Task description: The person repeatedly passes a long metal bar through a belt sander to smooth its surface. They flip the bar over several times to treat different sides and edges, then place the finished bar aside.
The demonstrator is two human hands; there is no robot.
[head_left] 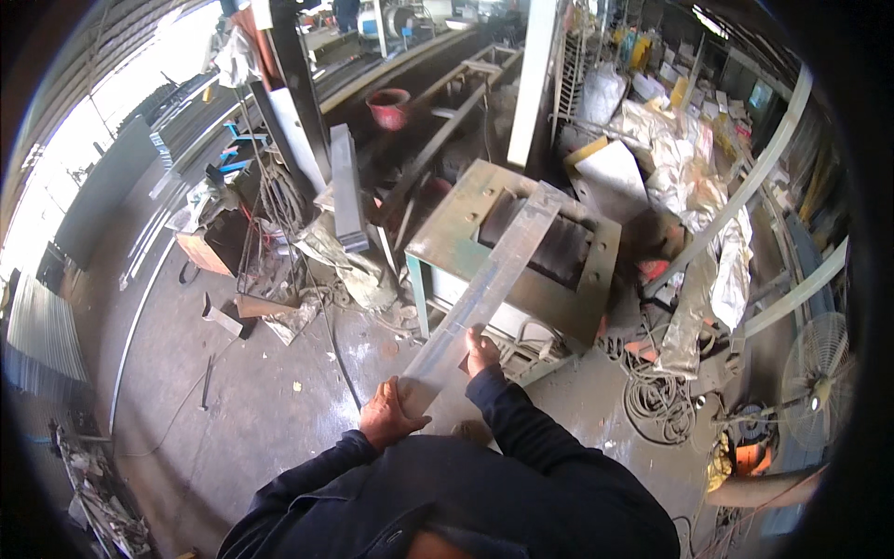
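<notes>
A long, flat grey metal bar (486, 291) slants from my body up and away to the right. Its far part lies across a worn metal worktable (456, 219), over a dark rectangular opening in the top. My left hand (386, 416) is closed on the bar's near end, at its left edge. Farther along, my right hand (480, 352) grips the right edge, the thumb on the upper face. The fingers beneath the bar are hidden. Faint marks cross the bar's surface near my right hand.
Left of the table, more long grey metal pieces (345, 186) rest near a dark post. A red bucket (387, 109) sits behind them. Coiled cables (656, 405) lie on the floor at right, near a standing fan (819, 373). A loose cable (337, 349) runs along the floor at left.
</notes>
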